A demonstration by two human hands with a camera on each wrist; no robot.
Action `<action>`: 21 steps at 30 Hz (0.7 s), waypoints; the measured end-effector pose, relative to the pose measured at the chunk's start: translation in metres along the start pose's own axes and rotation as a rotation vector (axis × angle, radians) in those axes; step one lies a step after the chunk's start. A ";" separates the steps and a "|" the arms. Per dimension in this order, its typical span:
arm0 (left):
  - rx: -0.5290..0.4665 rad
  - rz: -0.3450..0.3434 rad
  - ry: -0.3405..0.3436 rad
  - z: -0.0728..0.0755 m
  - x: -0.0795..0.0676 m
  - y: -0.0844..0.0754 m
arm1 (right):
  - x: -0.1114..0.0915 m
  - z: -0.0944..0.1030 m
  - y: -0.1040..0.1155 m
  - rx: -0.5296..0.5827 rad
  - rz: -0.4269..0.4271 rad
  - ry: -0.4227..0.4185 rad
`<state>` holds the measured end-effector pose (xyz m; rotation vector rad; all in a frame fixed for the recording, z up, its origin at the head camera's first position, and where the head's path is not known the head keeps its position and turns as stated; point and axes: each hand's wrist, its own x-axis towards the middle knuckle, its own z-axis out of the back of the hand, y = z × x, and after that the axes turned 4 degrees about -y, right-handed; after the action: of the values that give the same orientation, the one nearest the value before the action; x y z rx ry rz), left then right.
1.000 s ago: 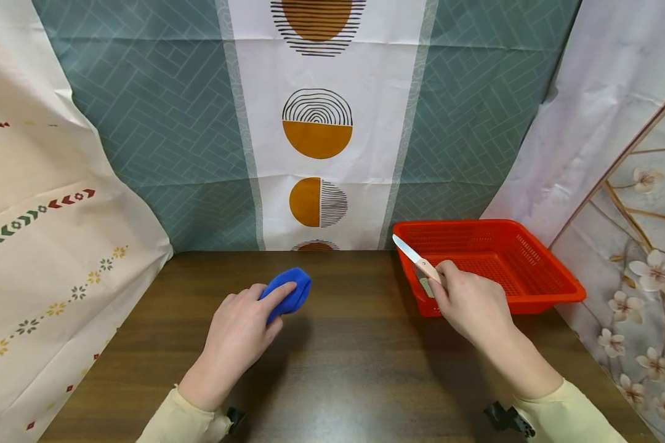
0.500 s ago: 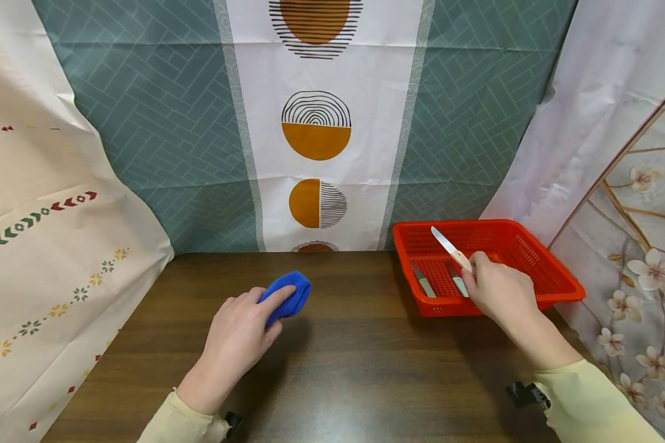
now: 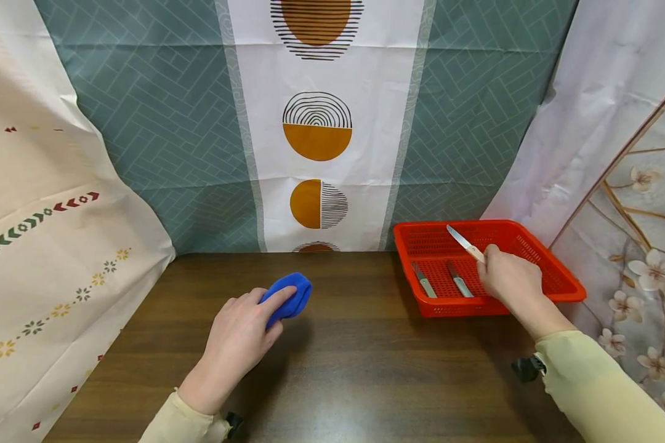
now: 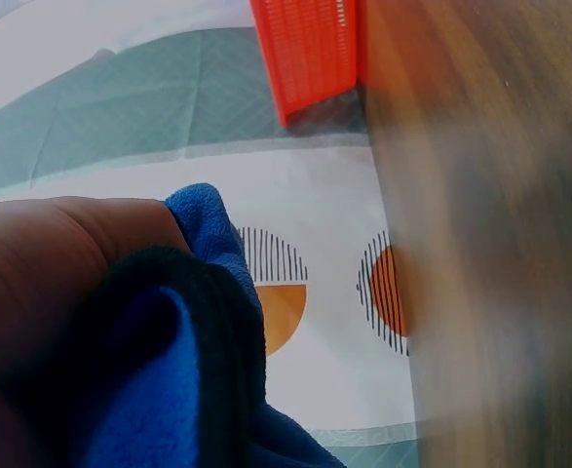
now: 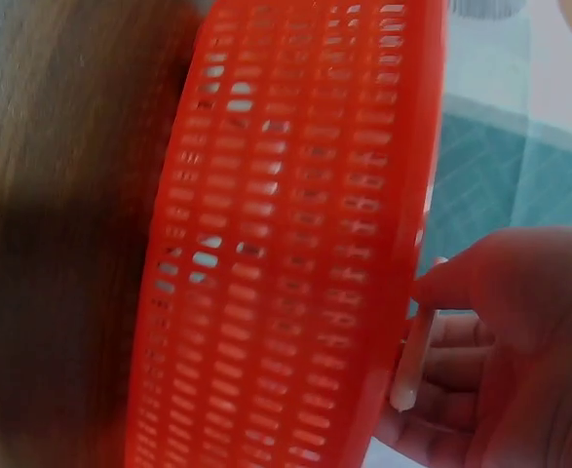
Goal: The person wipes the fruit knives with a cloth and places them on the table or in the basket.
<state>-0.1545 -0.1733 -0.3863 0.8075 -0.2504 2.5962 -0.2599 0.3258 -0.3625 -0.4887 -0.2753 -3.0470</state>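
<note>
My left hand (image 3: 238, 332) holds a folded blue cloth (image 3: 289, 296) above the left-middle of the table; the cloth (image 4: 149, 390) bulges from the grip in the left wrist view. Over the red plastic basket (image 3: 560, 295), my right hand (image 3: 511, 278) pinches a knife (image 3: 467, 244) by its pale handle, blade pointing to the back left. Two more knives lie on the basket floor: a left knife (image 3: 424, 282) and a right knife (image 3: 460, 280), both with light handles. In the right wrist view, the handle end (image 5: 412, 366) shows beside the basket rim, with the blade hidden.
The brown wooden table (image 3: 332, 381) runs back to a hanging green and white curtain (image 3: 321, 203). Beige patterned cloth (image 3: 61, 277) drapes at the left edge. On the right hangs a pale floral cloth (image 3: 643, 307), close to the basket.
My right hand has moved right with its knife, from the basket's left edge to over its middle, uncovering the two knives inside. My left hand and the cloth have stayed nearly still.
</note>
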 end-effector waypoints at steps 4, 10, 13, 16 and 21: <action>0.000 0.001 -0.003 0.000 0.000 0.000 | 0.007 -0.006 -0.008 -0.027 -0.011 0.017; 0.003 0.004 0.000 -0.002 -0.002 0.001 | 0.015 -0.012 -0.020 -0.055 -0.067 0.107; 0.007 0.005 -0.002 -0.003 -0.004 0.001 | 0.021 -0.014 -0.025 -0.062 -0.091 0.174; 0.010 0.003 -0.007 -0.004 -0.005 0.002 | 0.026 -0.017 -0.030 -0.057 -0.119 0.246; 0.017 0.002 -0.015 -0.005 -0.007 0.003 | 0.031 -0.022 -0.038 -0.046 -0.155 0.340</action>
<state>-0.1529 -0.1769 -0.3944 0.8329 -0.2344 2.5981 -0.2988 0.3587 -0.3791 0.0569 -0.2368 -3.2180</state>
